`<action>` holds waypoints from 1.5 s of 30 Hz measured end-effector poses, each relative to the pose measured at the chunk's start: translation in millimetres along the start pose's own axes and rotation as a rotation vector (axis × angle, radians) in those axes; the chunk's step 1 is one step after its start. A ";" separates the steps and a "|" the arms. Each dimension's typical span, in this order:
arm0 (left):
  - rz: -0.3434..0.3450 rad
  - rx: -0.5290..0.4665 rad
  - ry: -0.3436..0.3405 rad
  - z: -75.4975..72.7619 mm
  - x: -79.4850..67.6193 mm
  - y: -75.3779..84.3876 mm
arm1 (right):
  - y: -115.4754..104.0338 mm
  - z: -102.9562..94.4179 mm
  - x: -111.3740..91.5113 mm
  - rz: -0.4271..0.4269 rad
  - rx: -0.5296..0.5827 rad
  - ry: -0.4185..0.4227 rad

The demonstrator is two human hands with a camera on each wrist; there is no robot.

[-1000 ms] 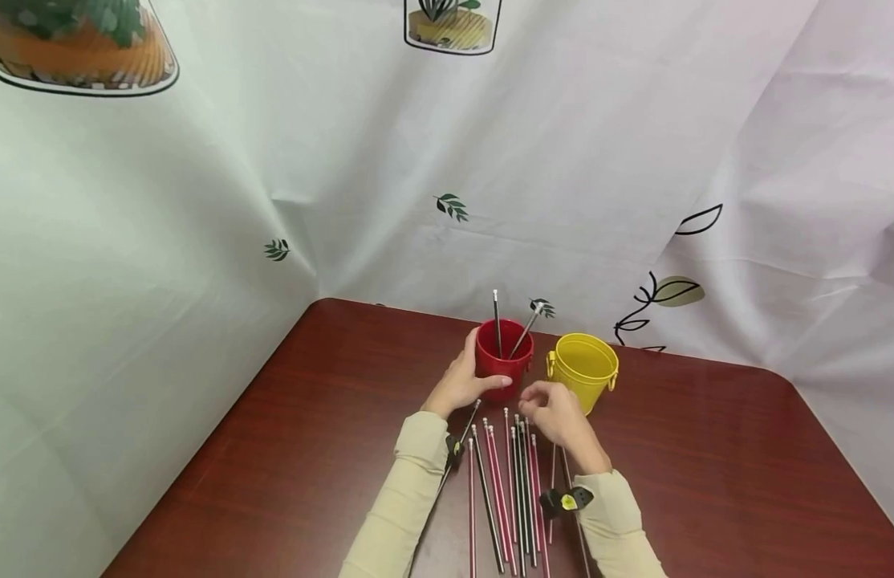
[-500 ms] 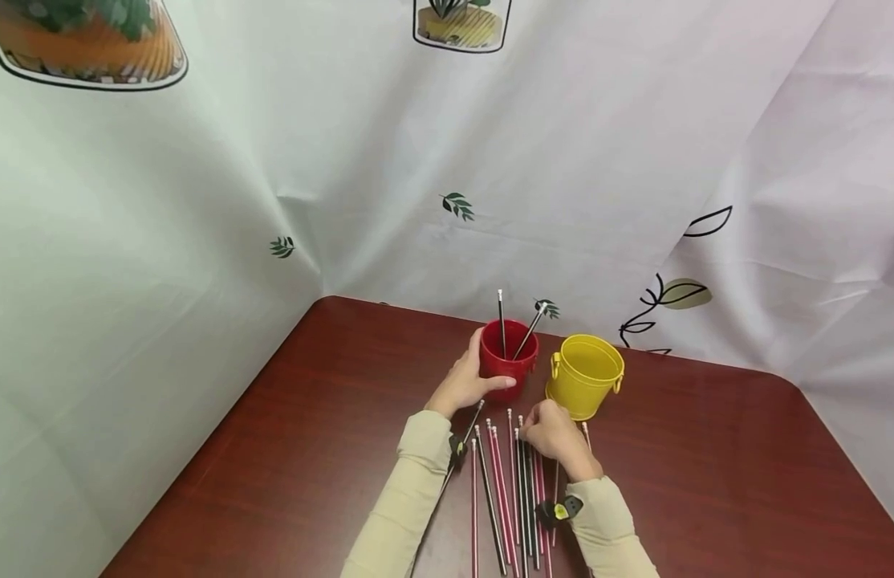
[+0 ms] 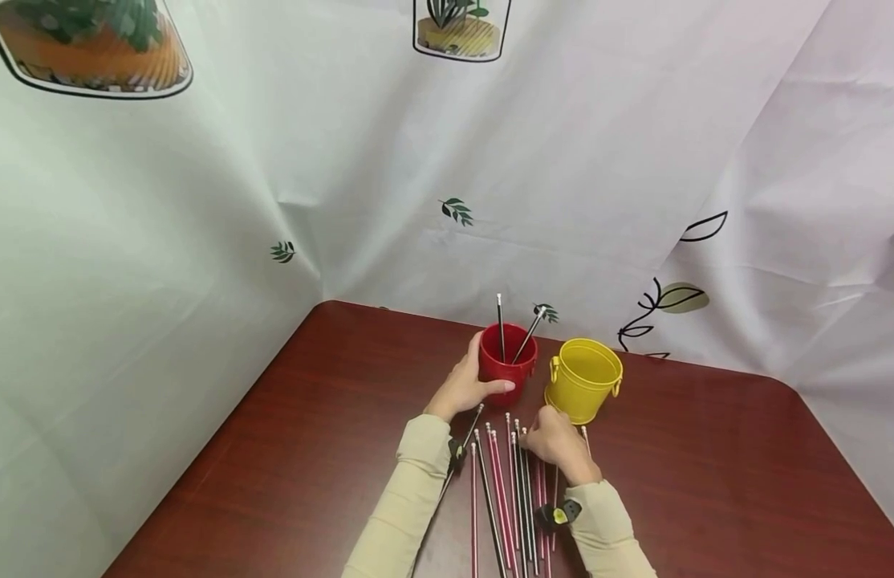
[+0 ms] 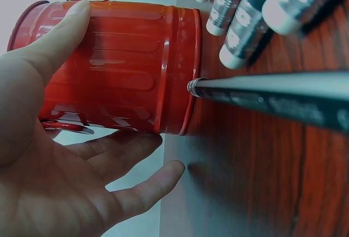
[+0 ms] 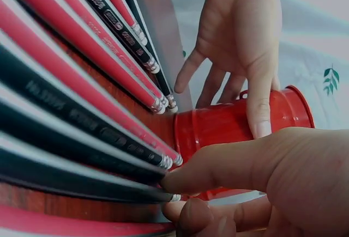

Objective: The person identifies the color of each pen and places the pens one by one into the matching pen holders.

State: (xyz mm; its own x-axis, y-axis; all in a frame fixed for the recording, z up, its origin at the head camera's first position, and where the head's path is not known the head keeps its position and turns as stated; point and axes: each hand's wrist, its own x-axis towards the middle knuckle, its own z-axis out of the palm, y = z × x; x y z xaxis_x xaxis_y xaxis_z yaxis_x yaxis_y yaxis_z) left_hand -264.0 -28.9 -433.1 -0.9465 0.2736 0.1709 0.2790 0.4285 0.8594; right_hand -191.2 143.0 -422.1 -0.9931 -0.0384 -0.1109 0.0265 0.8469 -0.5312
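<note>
The left hand [image 3: 461, 389] gripped the red bucket [image 3: 506, 377], apparently to steady it. On the table [image 3: 331, 433] before it, the right hand [image 3: 558, 439] pinched a black pencil [image 5: 90, 182] by its bucket-side eraser [image 5: 176, 197].

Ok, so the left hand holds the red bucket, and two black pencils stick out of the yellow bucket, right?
Not quite: in the head view, the two black pencils stick out of the red bucket, not the yellow bucket. The left hand does hold the red bucket.
</note>
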 end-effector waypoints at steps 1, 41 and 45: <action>0.001 -0.002 0.001 0.3 0.0 -0.1 | 0.0 0.6 -0.3 0.006 -0.004 -0.006; -0.027 -0.004 0.001 -0.3 -3.7 1.0 | -33.5 -37.2 -29.5 0.012 -0.001 0.231; -0.026 -0.008 0.002 -0.5 -3.9 2.0 | -37.2 -42.8 -34.4 -0.004 0.008 0.250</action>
State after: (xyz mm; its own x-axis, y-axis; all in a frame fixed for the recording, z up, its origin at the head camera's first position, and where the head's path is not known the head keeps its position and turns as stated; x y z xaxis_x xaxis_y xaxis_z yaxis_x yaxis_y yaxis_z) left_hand -259.9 -29.5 -431.8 -0.9537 0.2606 0.1498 0.2533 0.4284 0.8674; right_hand -162.9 135.5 -362.6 -0.9906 0.0912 0.1016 0.0224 0.8426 -0.5381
